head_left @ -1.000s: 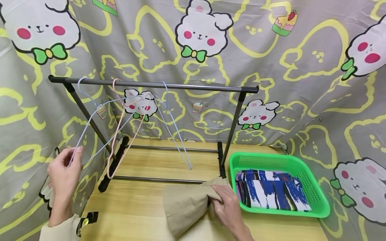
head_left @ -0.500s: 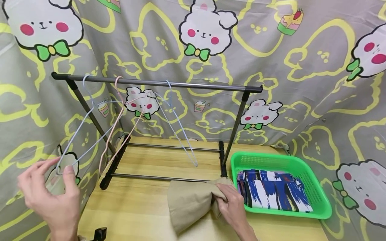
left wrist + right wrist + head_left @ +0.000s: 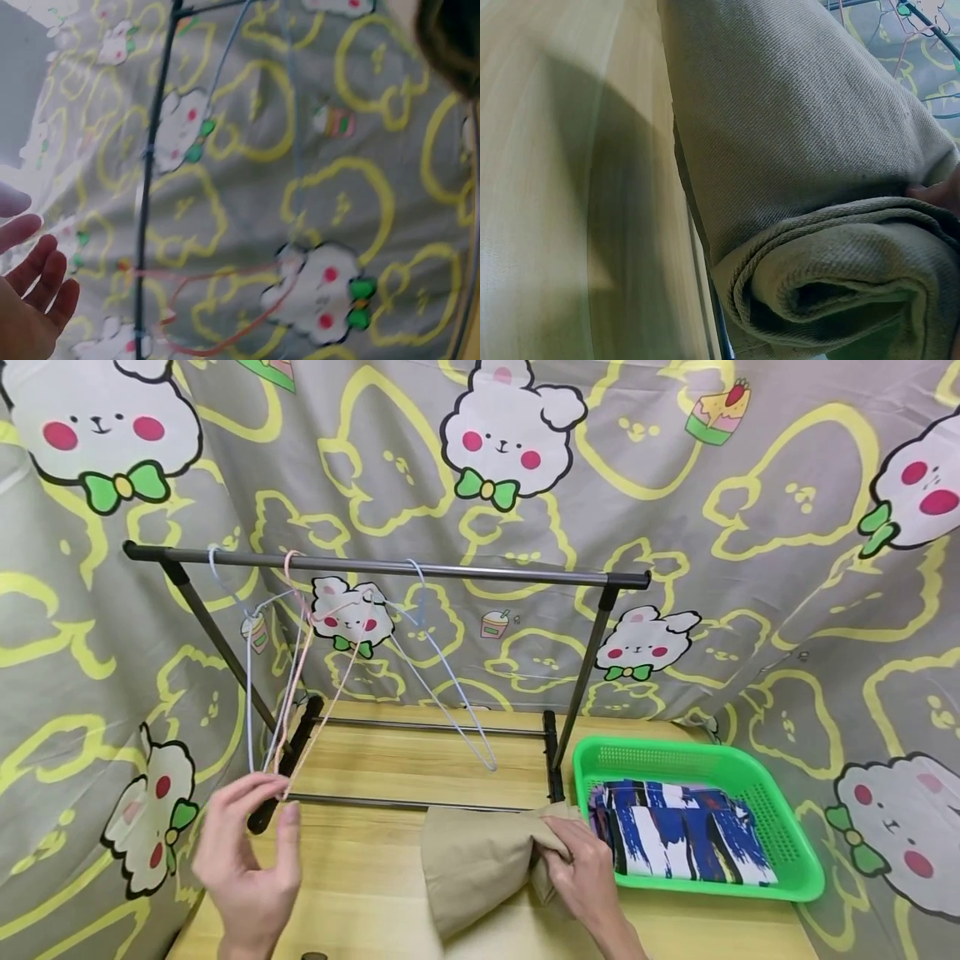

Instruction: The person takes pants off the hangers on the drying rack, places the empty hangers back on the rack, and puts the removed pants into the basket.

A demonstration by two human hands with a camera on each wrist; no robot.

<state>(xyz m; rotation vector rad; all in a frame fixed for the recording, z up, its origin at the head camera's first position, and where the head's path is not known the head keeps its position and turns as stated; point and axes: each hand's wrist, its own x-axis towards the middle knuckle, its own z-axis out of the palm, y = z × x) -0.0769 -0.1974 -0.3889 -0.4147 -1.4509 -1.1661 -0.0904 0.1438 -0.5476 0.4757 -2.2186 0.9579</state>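
Observation:
In the head view my left hand (image 3: 251, 868) is at the lower end of the pink hanger (image 3: 291, 718), fingers extended and thumb apart. Whether the fingertips touch it I cannot tell. Just left of the pink one hangs a pale blue hanger (image 3: 250, 693); another blue hanger (image 3: 459, 685) hangs farther right. All three hook over the rack's dark top bar (image 3: 360, 565). My right hand (image 3: 585, 868) grips a folded khaki garment (image 3: 476, 864) above the table. The right wrist view shows its thick twill cloth (image 3: 802, 97) rolled in layers, with only a fingertip visible at the edge.
A green basket (image 3: 806, 868) stands on the table at the right, holding folded blue, white and dark patterned cloth (image 3: 675, 839). The rack's feet and lower bars rest on the wooden table (image 3: 360, 877). Printed grey curtains (image 3: 525, 535) surround the back and sides.
My left hand has let go of the left blue hanger and moved right to the pink hanger's lower end. The blue hanger has swung back toward the pink one. My right hand stays nearly still.

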